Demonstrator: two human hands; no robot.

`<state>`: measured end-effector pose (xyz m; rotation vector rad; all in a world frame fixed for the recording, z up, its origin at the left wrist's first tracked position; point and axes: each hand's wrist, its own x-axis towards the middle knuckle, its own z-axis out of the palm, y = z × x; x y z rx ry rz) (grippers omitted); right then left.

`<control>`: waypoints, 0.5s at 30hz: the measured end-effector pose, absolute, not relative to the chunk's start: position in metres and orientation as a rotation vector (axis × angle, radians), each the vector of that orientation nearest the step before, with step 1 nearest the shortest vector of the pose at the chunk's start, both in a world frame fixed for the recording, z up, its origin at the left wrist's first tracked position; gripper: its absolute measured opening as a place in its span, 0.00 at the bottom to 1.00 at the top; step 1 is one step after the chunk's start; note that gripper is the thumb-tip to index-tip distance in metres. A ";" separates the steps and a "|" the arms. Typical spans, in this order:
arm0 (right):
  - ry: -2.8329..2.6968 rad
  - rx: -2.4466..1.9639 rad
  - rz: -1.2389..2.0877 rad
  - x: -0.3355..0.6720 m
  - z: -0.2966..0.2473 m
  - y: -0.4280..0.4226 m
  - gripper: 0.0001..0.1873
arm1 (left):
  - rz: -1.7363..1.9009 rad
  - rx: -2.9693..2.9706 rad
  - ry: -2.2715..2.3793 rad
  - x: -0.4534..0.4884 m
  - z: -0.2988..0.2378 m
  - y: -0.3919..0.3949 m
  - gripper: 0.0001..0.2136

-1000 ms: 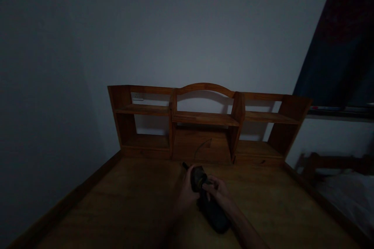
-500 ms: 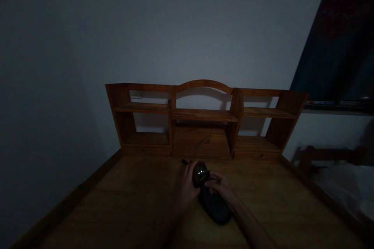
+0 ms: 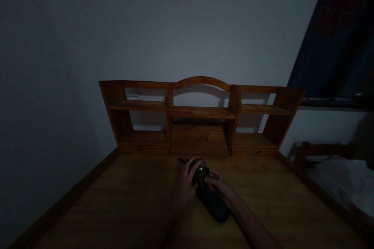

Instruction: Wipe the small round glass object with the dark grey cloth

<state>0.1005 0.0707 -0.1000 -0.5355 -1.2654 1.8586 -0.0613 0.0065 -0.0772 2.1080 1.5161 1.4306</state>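
Observation:
The room is very dim. On the wooden desk lies a dark, elongated object, perhaps a pouch or a shoe; I cannot make out which. My left hand curls round its far, rounded end, where a small glint shows. My right hand pinches at the same end from the right, fingers closed on it. A thin dark piece sticks out past the left hand toward the shelf.
A wooden shelf unit with open compartments stands at the back of the desk against a pale wall. A raised rim runs along the desk's sides. To the right are a dark curtain, a wooden frame and white bedding.
The view has drifted a little, so desk and shelf sit slightly higher and further left. Both hands stay on the dark object's far end, with only small finger shifts.

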 end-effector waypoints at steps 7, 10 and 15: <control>-1.200 -0.456 1.904 0.098 -0.095 0.066 0.12 | 1.256 2.412 1.487 -0.071 -0.074 0.007 0.27; -1.197 -0.435 1.913 0.098 -0.093 0.067 0.12 | 1.186 2.419 1.447 -0.072 -0.072 0.006 0.30; -1.178 -0.402 1.954 0.101 -0.092 0.071 0.11 | 1.358 2.064 1.515 -0.067 -0.076 0.008 0.35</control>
